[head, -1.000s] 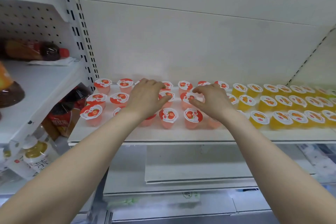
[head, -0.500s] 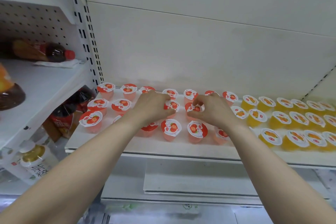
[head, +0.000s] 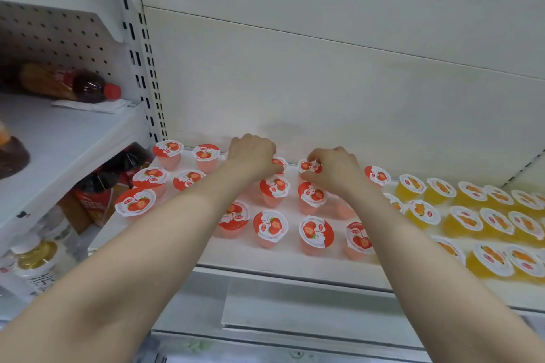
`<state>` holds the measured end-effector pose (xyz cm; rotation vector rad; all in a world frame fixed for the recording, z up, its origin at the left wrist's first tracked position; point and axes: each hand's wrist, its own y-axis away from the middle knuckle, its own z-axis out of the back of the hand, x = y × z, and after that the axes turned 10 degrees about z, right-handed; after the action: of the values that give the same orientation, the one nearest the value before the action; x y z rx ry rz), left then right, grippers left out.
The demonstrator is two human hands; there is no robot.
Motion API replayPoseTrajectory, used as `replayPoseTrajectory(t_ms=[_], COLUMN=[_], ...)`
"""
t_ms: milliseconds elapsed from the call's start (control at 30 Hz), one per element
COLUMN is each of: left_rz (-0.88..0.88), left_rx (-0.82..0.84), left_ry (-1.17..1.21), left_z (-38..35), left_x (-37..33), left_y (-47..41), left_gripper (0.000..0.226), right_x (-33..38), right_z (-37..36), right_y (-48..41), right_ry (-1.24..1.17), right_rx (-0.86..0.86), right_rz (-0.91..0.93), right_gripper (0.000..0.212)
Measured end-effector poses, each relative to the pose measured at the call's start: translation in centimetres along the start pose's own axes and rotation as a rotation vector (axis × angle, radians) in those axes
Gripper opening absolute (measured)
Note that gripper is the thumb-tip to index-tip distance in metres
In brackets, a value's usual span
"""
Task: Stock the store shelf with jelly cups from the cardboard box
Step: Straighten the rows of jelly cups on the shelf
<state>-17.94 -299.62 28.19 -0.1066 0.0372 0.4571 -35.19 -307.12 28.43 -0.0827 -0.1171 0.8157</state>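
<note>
L hand (head: pixel 253 156) & R hand (head: pixel 334 169) moved fwd, now grip back-row jelly cups (head: pixel 309 166).

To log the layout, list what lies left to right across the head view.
Red-capped bottle → slotted upright → corner red jelly cup → left hand → right hand → yellow jelly cups.

We count fifteen red jelly cups (head: pixel 270 225) in view in three rows, a few half hidden, and at least fourteen yellow jelly cups (head: pixel 423 212), whose rows are cut off at the right edge. One red-capped bottle (head: pixel 88 85) lies at left; the other bottles (head: pixel 97 188) are too blurred to count.
</note>
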Motion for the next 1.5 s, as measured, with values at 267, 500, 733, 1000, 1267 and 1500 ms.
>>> replayPoseTrajectory(t_ms=[267,500,733,1000,1267,1500], left_rz=[-0.012,0.018,0.073,0.066,0.005,-0.034], left_rx=[0.011,0.018,-0.059,0.053,0.026,0.015], left_ry=[-0.001,0.097,0.231,0.116,0.166,0.214], left_z=[-0.6,-1.1,1.4,1.8,0.4,0.6], left_x=[0.1,-0.1,5.7,13.0,14.4,15.3], left_y=[-0.4,-0.7,0.1,1.1,0.4,0.4], left_gripper=[0.047,0.043,0.052,0.045,0.037,0.04], right_x=[-0.5,-0.6,1.6,10.3,11.9,11.6], right_z=[-0.6,-0.8,0.2,-0.8,-2.5,-2.2], right_y=[-0.3,-0.2,-1.3,-4.9,-6.2,-5.2], right_ry=[0.006,0.019,-0.034,-0.062,-0.084,-0.092], right_rx=[-0.049,-0.055,-0.134,-0.065,-0.03,-0.1], right_rz=[0.041,0.051,0.114,0.237,0.189,0.178], right_gripper=[0.036,0.037,0.041,0.047,0.036,0.035])
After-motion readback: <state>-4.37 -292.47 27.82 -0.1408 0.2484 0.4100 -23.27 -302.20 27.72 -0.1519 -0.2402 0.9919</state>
